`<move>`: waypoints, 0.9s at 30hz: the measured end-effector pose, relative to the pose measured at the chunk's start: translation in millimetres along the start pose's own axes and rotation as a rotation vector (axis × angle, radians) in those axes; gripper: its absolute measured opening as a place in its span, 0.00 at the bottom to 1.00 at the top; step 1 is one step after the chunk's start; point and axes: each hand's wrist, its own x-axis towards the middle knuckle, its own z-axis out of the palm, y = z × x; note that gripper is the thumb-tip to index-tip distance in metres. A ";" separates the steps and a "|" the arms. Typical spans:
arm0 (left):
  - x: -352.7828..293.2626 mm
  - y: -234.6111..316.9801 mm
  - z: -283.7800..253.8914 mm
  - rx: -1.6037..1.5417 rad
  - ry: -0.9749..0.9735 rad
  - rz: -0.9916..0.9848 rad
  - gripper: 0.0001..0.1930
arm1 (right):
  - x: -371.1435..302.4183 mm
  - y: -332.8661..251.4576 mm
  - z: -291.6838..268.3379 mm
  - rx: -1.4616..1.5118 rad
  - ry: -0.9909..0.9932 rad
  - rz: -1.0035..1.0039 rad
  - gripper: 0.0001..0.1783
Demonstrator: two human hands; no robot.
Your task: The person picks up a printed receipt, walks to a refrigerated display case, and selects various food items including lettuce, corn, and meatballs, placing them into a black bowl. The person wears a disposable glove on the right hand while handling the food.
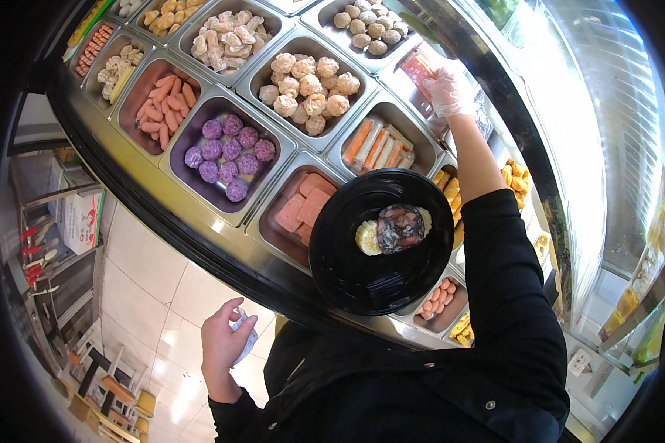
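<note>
My right hand (451, 90), in a clear plastic glove, reaches over a metal bin at the far right. Its fingers close on the end of a reddish flat packet (419, 70). My left hand (225, 336) is bare and hangs low in front of the counter, thumb folded over a crumpled whitish slip (246, 338) that shows only in part. A round black bowl (347, 279) rests over the near bins beside my right forearm. Inside it lie pale yellow corn pieces (368, 238) and a dark, pinkish marbled lump (403, 228).
Metal bins hold purple balls (229, 150), pink sausages (168, 109), pink meat slices (303, 207), pale dumplings (314, 87), wrapped sticks (377, 144) and brown balls (374, 26). A black counter edge (177, 255) curves along the near side. Chairs (144, 402) stand on the tiled floor.
</note>
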 end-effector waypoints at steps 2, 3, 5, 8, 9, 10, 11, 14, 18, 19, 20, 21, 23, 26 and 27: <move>0.9 0.5 0.7 0.004 -0.003 -0.009 0.23 | -1.1 -2.9 -1.6 0.008 0.025 -0.069 0.13; 1.3 0.7 0.8 -0.001 -0.007 -0.016 0.23 | -0.8 -4.1 -2.8 0.011 -0.021 -0.069 0.13; 1.9 1.1 0.9 -0.010 -0.011 -0.031 0.23 | -1.1 -6.5 -3.9 0.003 0.023 -0.057 0.13; 3.5 2.3 1.5 0.004 -0.006 -0.023 0.24 | -0.7 -7.9 -3.4 -0.005 0.013 -0.059 0.13; 4.1 2.6 1.1 0.005 -0.007 -0.016 0.24 | -0.9 -7.9 -2.5 -0.021 0.014 -0.066 0.13; 4.6 3.0 0.8 0.007 -0.006 -0.014 0.24 | -0.6 -7.9 -1.6 -0.031 0.012 -0.072 0.13; 5.2 3.5 0.3 0.016 -0.004 -0.018 0.24 | -0.7 -7.7 -1.0 -0.032 0.008 -0.072 0.13; 6.2 4.5 -1.4 0.035 -0.014 -0.035 0.24 | -1.1 -10.1 0.2 -0.003 -0.016 -0.071 0.13; 6.3 5.2 -2.0 0.042 -0.017 -0.036 0.24 | -7.0 -17.1 -6.3 0.204 -0.098 -0.041 0.14; 6.4 5.1 -1.9 0.041 -0.014 -0.026 0.23 | -10.2 -17.8 -8.4 0.323 -0.137 -0.024 0.14; 6.2 4.8 -2.0 0.044 -0.012 -0.020 0.23 | -12.1 -17.5 -10.2 0.514 -0.192 0.015 0.14; 5.8 4.3 -2.3 0.041 -0.014 -0.018 0.23 | -14.7 -15.1 -11.5 0.545 -0.196 0.024 0.13; 4.8 3.4 -3.8 0.049 -0.011 -0.020 0.23 | -18.6 -4.1 -11.3 0.458 -0.149 -0.024 0.11; 0.4 1.4 -7.5 0.035 -0.007 -0.035 0.23 | -16.3 19.7 -5.3 0.328 0.054 -0.056 0.08; -1.0 0.8 -9.0 0.048 -0.009 -0.031 0.23 | -16.2 25.6 -2.0 0.444 0.110 -0.023 0.08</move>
